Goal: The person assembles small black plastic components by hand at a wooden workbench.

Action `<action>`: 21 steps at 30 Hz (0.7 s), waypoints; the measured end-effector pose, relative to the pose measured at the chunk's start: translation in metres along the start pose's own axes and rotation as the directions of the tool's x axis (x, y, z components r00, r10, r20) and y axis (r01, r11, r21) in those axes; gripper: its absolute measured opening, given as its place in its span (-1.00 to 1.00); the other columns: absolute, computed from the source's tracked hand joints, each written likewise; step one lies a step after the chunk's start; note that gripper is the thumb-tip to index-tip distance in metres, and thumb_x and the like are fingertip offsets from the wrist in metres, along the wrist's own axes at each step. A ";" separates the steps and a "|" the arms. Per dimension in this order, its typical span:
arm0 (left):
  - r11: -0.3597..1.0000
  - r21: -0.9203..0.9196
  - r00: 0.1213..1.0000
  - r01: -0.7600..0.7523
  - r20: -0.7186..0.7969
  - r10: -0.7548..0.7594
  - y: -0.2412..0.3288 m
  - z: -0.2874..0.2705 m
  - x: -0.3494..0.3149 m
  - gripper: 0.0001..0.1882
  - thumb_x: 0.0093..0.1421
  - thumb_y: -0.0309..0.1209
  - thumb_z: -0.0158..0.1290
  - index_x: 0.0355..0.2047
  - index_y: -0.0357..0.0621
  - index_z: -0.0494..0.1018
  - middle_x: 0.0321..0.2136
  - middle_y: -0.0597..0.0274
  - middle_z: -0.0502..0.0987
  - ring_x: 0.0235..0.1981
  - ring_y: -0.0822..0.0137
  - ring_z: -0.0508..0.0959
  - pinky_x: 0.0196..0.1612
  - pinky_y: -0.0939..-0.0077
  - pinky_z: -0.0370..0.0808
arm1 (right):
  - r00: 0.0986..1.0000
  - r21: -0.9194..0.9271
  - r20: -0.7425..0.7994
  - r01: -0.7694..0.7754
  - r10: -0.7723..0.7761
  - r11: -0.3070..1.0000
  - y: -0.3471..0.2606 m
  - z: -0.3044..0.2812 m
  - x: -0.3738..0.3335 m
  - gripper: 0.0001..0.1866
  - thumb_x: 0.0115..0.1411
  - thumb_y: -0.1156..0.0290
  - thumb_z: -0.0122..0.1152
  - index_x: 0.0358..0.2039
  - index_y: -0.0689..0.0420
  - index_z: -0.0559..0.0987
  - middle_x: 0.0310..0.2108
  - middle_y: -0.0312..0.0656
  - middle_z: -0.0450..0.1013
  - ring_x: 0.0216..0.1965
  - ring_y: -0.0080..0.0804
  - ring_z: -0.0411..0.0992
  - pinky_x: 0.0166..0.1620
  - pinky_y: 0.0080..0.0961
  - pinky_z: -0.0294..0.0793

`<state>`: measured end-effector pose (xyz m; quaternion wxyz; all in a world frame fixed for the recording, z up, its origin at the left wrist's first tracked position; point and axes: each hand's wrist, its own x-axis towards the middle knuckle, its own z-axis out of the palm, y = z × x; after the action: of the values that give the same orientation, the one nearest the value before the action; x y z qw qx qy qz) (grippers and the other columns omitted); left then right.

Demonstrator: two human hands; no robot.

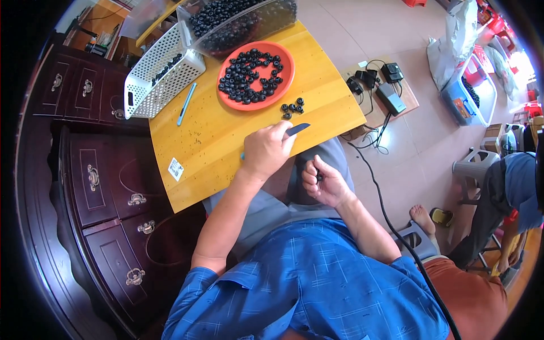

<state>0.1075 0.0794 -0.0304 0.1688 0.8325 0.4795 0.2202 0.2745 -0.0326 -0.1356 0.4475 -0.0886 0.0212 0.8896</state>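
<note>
Fingertips (315,173) of our right hand (324,182) are pressed together, pinching one small black ring (319,177) over the lap, prob so it sits close to the eyes and clear of the tabletop. Our left hand (266,150) is curled tight round a blue-handled craft knife (296,130), blade sticking out past the knuckles twd the table's near edge; wrist rests on the yellow table (226,136), which likely steadies the blade. Loose black rings (292,107) lie w/in short reach just beyond the blade, and the orange plate (283,79) behind them holds the bulk, so feed stock is one reach away. Further back, a clear bin (272,17) of rings and a white perforated basket (153,79), w/ a light-blue pen-like tool (186,103) beside it. Room: bare yellow top left of the left hand is open; right side is tight, since the table corner is near and the floor there carries a power strip w/ chargers (381,85) and a black cable (391,221). Another person's leg (481,221) sits well apart at far right
</note>
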 end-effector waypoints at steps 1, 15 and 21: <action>1.000 -0.002 1.000 0.001 0.002 -0.001 0.000 -0.003 -0.002 -0.80 0.18 -0.38 0.23 -0.18 -0.06 0.60 -0.53 0.16 0.64 -0.48 0.04 0.66 -0.43 0.15 0.56 | 0.999 0.023 -0.041 -0.015 0.016 1.000 0.000 0.000 0.000 -0.61 0.50 0.00 -0.05 -0.33 0.05 0.40 -0.49 -0.30 0.33 -0.50 -0.48 0.29 -0.50 -0.64 0.26; 0.907 -0.356 0.969 0.225 0.179 -0.171 0.021 -0.041 -0.069 -0.77 0.14 -0.44 0.30 -0.20 -0.25 0.62 -0.54 0.12 0.64 -0.58 0.27 0.61 -0.45 0.38 0.51 | 0.976 -0.267 -0.215 -0.044 -0.015 0.963 0.014 0.022 0.005 -0.74 0.44 0.13 0.12 -0.17 0.07 0.52 -0.39 -0.37 0.42 -0.40 -0.60 0.40 -0.49 -0.73 0.34; 0.935 -0.285 0.961 0.212 0.236 -0.146 0.022 -0.034 -0.085 -0.78 0.07 -0.51 0.33 -0.26 -0.25 0.60 -0.59 0.18 0.59 -0.59 0.29 0.58 -0.45 0.40 0.51 | 0.988 -0.351 -0.142 -0.109 0.063 0.930 0.020 0.019 0.008 -0.88 0.46 0.31 0.12 -0.18 0.07 0.50 -0.51 -0.39 0.31 -0.64 -0.75 0.12 -0.62 -0.81 0.07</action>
<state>0.0678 -0.0030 -0.0077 0.3658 0.7672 0.4929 0.1861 0.2514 -0.0364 -0.1193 0.3822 -0.2245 -0.1082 0.8899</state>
